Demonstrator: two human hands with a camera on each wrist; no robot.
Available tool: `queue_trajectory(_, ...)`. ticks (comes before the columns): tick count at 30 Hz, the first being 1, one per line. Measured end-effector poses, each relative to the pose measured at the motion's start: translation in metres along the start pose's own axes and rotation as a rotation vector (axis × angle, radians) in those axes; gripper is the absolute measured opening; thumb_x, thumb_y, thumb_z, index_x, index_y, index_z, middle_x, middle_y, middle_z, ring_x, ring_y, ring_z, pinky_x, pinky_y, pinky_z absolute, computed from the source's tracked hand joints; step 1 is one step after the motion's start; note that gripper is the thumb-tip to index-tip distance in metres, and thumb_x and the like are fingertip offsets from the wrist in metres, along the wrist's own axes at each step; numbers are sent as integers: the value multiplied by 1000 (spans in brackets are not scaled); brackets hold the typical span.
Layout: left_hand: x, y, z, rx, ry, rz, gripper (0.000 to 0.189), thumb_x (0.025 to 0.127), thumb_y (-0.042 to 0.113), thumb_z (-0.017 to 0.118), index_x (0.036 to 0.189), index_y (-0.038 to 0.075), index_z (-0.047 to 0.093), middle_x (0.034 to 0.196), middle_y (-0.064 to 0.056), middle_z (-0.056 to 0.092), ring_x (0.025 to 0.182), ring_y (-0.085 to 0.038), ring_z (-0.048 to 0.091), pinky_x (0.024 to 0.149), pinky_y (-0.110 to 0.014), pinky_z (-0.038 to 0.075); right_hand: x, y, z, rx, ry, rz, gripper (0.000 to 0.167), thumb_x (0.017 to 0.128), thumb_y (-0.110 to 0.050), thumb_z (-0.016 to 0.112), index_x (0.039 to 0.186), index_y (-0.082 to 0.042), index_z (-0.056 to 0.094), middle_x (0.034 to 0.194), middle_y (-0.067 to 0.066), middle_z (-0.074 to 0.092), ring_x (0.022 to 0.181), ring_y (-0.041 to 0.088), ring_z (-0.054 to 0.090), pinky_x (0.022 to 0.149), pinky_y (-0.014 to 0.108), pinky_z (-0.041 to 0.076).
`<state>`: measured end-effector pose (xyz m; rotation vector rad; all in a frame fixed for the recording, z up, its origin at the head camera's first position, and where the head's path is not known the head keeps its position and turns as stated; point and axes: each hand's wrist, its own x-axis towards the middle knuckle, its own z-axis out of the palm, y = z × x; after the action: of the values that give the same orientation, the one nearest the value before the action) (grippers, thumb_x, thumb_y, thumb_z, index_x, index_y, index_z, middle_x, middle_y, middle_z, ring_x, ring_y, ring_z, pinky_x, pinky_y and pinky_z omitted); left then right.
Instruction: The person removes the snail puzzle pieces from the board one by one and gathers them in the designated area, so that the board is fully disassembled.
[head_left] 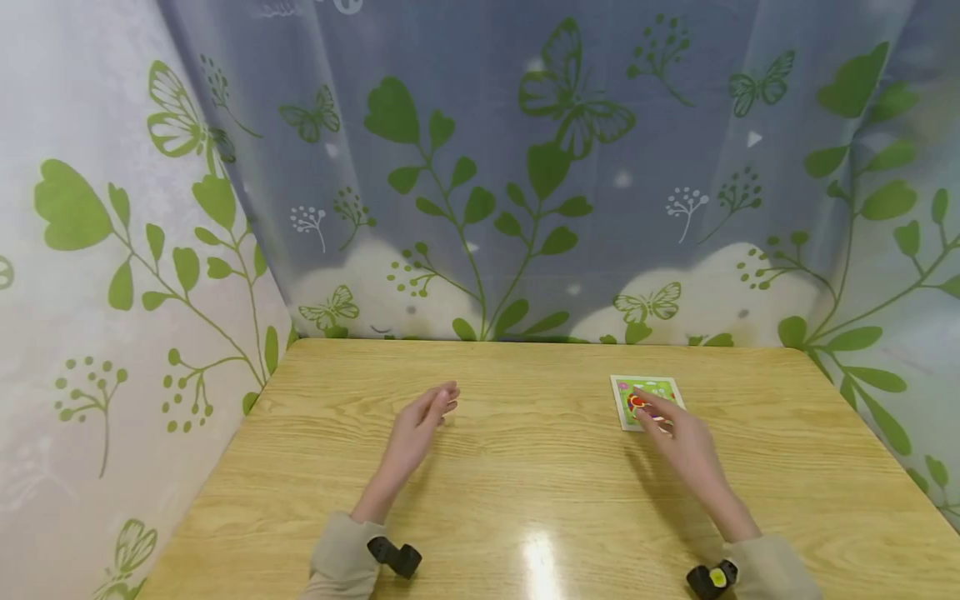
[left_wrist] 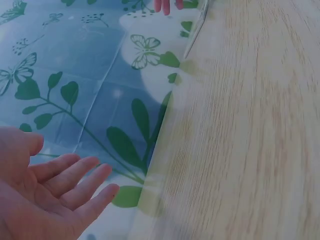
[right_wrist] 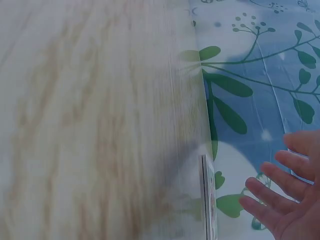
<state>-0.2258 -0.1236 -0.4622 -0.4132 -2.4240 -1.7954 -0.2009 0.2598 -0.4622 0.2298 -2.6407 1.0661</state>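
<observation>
Board Lies Beneath Relaxed Right Hand

From the head view, the square, white-bordered board rests on a wooden table, near its far edge and toward the far right corner. The right hand hangs over it, fingers loose and empty; the left hand hangs above the table's left half. The left wrist view shows the left hand's fingers extended, gripping nothing. In the right wrist view, the right hand's fingers spread apart from the board, seen edge-on.

The head view looks forward and down over the table; closer wrist views, apparently tilted sideways, share its curtain.
</observation>
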Motion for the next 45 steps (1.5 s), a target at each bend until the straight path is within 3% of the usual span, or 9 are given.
queue_trajectory(6, 5, 3, 14, -103, -27, -31, 44, 111, 27, 42, 140, -3, 57, 135, -22, 63, 122, -38, 63, 99, -57, 51, 2, 10, -7, 21, 29, 74, 36, 105, -19, 58, 135, 0, 63, 131, 27, 63, 109, 43, 67, 88, 50, 59)
queue_trajectory(8, 7, 4, 19, -125, -38, -42, 44, 111, 27, 42, 140, -3, 57, 136, -21, 63, 122, -38, 63, 99, -56, 51, 2, 14, -11, 14, 41, 96, 37, 105, -22, 57, 134, 0, 64, 130, 28, 63, 108, 44, 67, 77, 42, 61)
queue_trajectory(11, 10, 6, 28, -161, -61, -53, 45, 111, 27, 42, 140, -4, 57, 137, -22, 62, 122, -38, 63, 99, -56, 52, 3, 20, -17, 26, 54, 123, 38, 106, -24, 56, 133, 1, 64, 130, 30, 63, 108, 46, 67, 60, 28, 53)
queue_trajectory(13, 12, 6, 35, -183, -77, -62, 45, 111, 27, 42, 140, -4, 56, 137, -22, 61, 123, -37, 63, 100, -55, 51, 4, 24, -20, 41, 49, 141, 40, 107, -25, 54, 134, 3, 63, 127, 30, 64, 107, 46, 67, 56, 22, 48)
queue_trajectory(19, 18, 7, 54, -246, -124, -72, 43, 111, 21, 40, 140, -7, 55, 137, -25, 60, 123, -39, 62, 102, -54, 50, 8, 36, -27, 63, 40, 195, 45, 108, -27, 50, 135, 6, 60, 121, 29, 68, 102, 42, 71, 62, 13, 51)
queue_trajectory(28, 27, 11, 82, -311, -170, -109, 42, 111, 18, 39, 140, -9, 53, 137, -26, 60, 123, -39, 62, 105, -55, 48, 22, 51, -41, 59, -10, 248, 52, 109, -32, 44, 141, 8, 53, 131, 30, 61, 111, 43, 67, 68, 6, 48)
queue_trajectory(34, 34, 14, 98, -330, -187, -137, 41, 111, 17, 40, 140, -9, 54, 137, -25, 61, 122, -37, 63, 104, -51, 50, 35, 61, -49, 52, -49, 236, 52, 110, -30, 41, 142, 10, 50, 134, 30, 59, 112, 44, 66, 70, 7, 49)
queue_trajectory(41, 48, 15, 115, -379, -173, -189, 41, 111, 19, 41, 138, -8, 56, 135, -24, 62, 121, -36, 64, 103, -48, 51, 51, 70, -52, 105, -94, 278, 55, 111, -29, 38, 143, 14, 46, 135, 32, 56, 117, 46, 62, 84, 36, 60)
queue_trajectory(45, 56, 14, 125, -416, -157, -224, 40, 110, 17, 42, 137, -8, 57, 134, -24, 63, 121, -36, 64, 103, -48, 51, 56, 74, -52, 116, -128, 313, 56, 111, -29, 38, 143, 16, 45, 135, 33, 55, 111, 43, 67, 82, 35, 61)
